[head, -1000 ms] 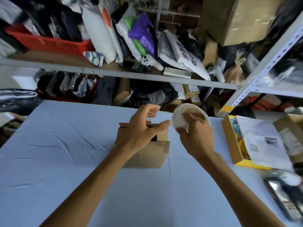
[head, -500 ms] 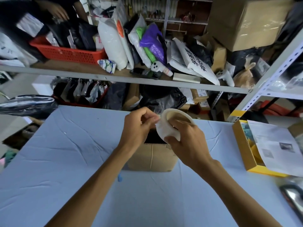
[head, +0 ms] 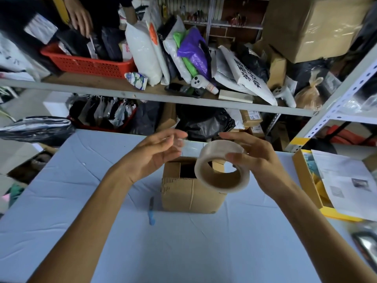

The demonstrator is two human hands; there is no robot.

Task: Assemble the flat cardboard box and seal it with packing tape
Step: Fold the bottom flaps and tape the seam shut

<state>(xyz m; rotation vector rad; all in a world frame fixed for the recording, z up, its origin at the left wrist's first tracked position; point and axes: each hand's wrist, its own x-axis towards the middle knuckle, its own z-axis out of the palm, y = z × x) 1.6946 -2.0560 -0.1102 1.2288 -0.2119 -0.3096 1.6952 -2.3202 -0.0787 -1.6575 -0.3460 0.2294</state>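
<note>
Half a second back my two hands were bunched together over the box, the left picking at the edge of the roll; now they have drawn apart. My left hand (head: 155,158) has swung out to the left and hangs above the bench (head: 183,252) with its fingers stretched towards the roll. They are smeared by motion, and a faint clear film seems to trail from the fingertips, so I cannot tell whether they pinch a freed end of tape or hold nothing. Below it a blue tool (head: 151,211) lies flat on the bench, just beside the box. The cardboard box (head: 189,195) stands upright in the middle of the bench, formed but not closed: its top flaps stand partly up and a dark opening shows between them, with no tape that I can see on it. The tape roll (head: 216,150) is lifted over the box's right top corner, and it has turned so that its brown core now faces me. My right hand (head: 263,160) grips it, thumb on the near side, fingers behind. I judge the end is found and a strip is starting; the flaps need folding flat before it goes down.
</note>
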